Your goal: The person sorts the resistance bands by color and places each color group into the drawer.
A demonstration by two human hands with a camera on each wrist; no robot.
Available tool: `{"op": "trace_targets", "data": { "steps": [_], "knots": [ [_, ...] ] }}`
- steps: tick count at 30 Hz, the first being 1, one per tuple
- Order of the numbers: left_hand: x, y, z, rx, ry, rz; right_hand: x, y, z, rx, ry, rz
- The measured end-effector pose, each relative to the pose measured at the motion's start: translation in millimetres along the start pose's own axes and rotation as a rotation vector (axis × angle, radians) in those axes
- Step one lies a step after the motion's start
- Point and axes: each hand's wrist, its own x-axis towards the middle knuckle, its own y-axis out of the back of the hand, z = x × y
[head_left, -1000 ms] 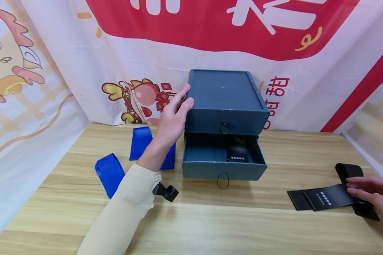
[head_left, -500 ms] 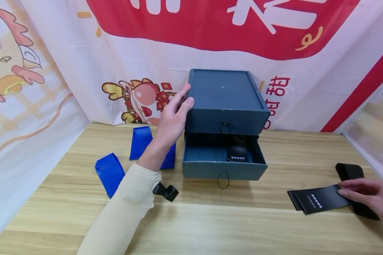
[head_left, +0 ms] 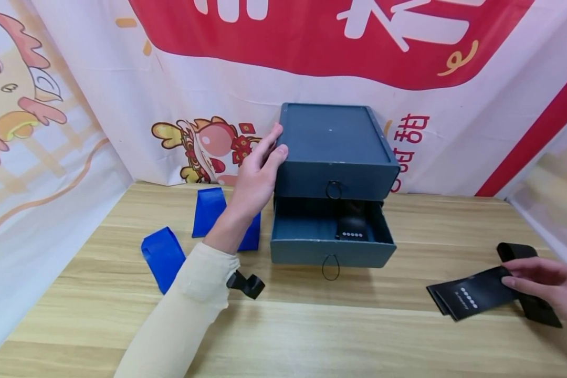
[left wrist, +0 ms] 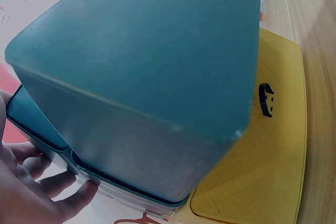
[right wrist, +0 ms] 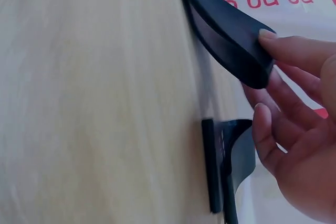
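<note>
My left hand rests against the left side of a dark blue two-drawer box, fingertips on its upper edge. The box's lower drawer is pulled out, and a black strip with white dots lies inside. At the right, my right hand pinches the folded end of a black strip marked with white dots and lettering. In the right wrist view, thumb and fingers hold this folded strip, its bend raised off the table. Another black looped strip lies beside the right hand.
Blue folded strips lie on the wooden table left of the box, one partly behind the left forearm. A small black curled piece shows beside the left sleeve. A printed cloth hangs behind. The left wrist view shows a yellow surface.
My right hand has drawn the dotted black strip slightly left and lifted its folded end a little. The left hand and the box stay in place.
</note>
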Motion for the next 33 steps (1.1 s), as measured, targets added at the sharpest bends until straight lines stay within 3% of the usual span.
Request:
{"op": "trace_targets", "data": {
  "steps": [5, 10, 18, 24, 29, 33],
  "knots": [
    [-0.1, -0.5, -0.8, 0.002, 0.0, 0.0, 0.4, 0.3, -22.5, 0.16, 0.056, 0.044],
    [0.6, -0.9, -1.6, 0.0, -0.003, 0.001, 3.6, -1.5, -43.7, 0.272, 0.055, 0.047],
    [0.3, -1.1, -1.6, -0.006, -0.003, 0.001, 6.8, -10.9, -77.8, 0.176, -0.039, 0.096],
    [1.3, -1.3, -1.9, -0.006, -0.005, -0.001, 12.1, -15.9, -94.6, 0.248, 0.042, 0.121],
    [1.0, -0.8, -1.4, -0.004, -0.005, 0.001, 17.3, -18.4, -111.3, 0.429, 0.098, 0.1],
    [0.5, -0.3, -0.9, -0.004, -0.003, 0.003, 20.6, -21.2, -127.9, 0.339, 0.088, 0.116]
  ]
}}
